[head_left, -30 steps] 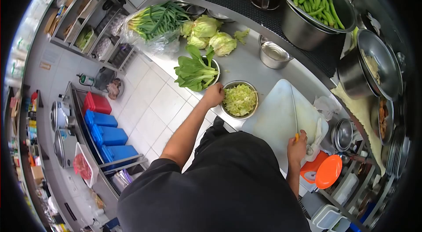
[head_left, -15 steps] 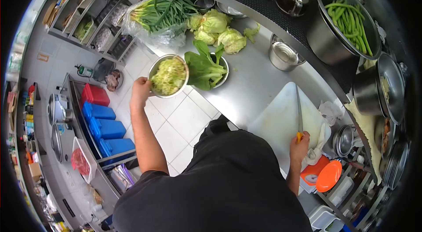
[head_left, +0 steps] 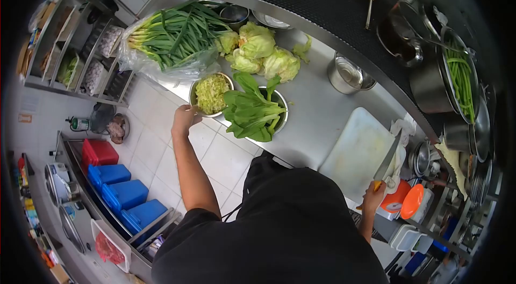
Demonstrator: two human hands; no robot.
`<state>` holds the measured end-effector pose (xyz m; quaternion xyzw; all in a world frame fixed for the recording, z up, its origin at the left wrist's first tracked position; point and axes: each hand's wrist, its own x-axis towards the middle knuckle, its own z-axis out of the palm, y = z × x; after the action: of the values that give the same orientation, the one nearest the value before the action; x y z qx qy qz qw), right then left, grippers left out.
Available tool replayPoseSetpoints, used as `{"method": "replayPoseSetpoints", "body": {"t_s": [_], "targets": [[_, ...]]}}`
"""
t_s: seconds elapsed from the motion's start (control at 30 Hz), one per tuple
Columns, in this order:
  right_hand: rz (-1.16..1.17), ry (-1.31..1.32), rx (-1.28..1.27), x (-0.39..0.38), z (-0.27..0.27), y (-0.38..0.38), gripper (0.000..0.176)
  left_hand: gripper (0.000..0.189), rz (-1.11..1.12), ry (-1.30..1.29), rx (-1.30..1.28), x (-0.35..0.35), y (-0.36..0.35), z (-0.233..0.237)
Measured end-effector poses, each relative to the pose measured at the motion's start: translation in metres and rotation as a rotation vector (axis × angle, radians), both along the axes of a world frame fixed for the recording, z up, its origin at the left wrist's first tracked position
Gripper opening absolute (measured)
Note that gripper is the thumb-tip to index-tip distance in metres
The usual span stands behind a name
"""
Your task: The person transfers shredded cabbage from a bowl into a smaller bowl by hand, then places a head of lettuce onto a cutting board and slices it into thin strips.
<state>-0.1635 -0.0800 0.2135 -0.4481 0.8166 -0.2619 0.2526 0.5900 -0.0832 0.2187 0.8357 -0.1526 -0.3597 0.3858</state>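
My left hand (head_left: 186, 116) is closed on the lower left rim of a metal bowl (head_left: 193, 102). Shredded lettuce (head_left: 210, 93) fills this bowl, which is at the counter's edge between the bagged scallions and the leafy greens. A second metal bowl (head_left: 283, 110) holds the leafy greens (head_left: 252, 109), their leaves hanging over its rim. In my right hand (head_left: 373, 198) is a knife (head_left: 388, 161) by its yellow handle, the blade pointing away along the right side of the white cutting board (head_left: 357, 147), beside a crumpled cloth (head_left: 398, 168).
Scallions (head_left: 180, 34) in a plastic bag and several heads of lettuce (head_left: 263, 50) lie at the back of the steel counter. A metal pot (head_left: 346, 74) stands right of them. Green beans (head_left: 460, 79) fill a pot on the raised shelf. Blue bins (head_left: 126, 195) stand lower left.
My left hand has brought the bowl of shredded lettuce in against the bagged scallions. The knife has shifted from over the cutting board to its right edge. The view has turned slightly.
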Motion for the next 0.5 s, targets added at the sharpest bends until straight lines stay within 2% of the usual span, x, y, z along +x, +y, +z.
{"method": "replayPoseSetpoints", "body": {"t_s": [0.03,0.1,0.13,0.2,0.27,0.33,0.4,0.43,0.5], "targets": [[0.003,0.028,-0.001,0.003,-0.005,0.006,0.032,0.049,-0.050,-0.075,0.091,0.002,-0.006,0.006],[0.009,0.082,-0.005,0.009,-0.019,0.016,0.028,0.062,-0.161,-0.534,0.280,0.025,-0.009,0.001],[0.025,0.071,0.049,0.007,-0.024,0.020,0.026,0.062,-0.149,-0.569,0.255,0.019,-0.021,0.030],[0.058,0.041,0.157,0.002,-0.032,0.023,0.024,0.058,-0.227,-0.533,-0.117,-0.012,-0.052,0.090],[0.060,0.077,0.147,0.004,-0.037,0.022,0.023,0.061,-0.408,-0.419,-0.298,-0.033,-0.098,0.104],[0.053,0.133,0.165,0.009,-0.041,0.021,0.024,0.072,-0.711,-0.767,-0.382,-0.052,-0.150,0.091],[0.088,0.274,0.107,0.012,-0.050,0.023,0.027,0.091,-0.861,-0.885,-0.360,-0.082,-0.200,0.093],[0.105,0.345,0.081,0.015,-0.051,0.024,0.029,0.097,-0.928,-0.976,-0.243,-0.085,-0.220,0.091],[0.083,0.304,0.125,0.021,-0.046,0.023,0.033,0.111,-1.047,-1.161,-0.010,-0.098,-0.256,0.083]]}}
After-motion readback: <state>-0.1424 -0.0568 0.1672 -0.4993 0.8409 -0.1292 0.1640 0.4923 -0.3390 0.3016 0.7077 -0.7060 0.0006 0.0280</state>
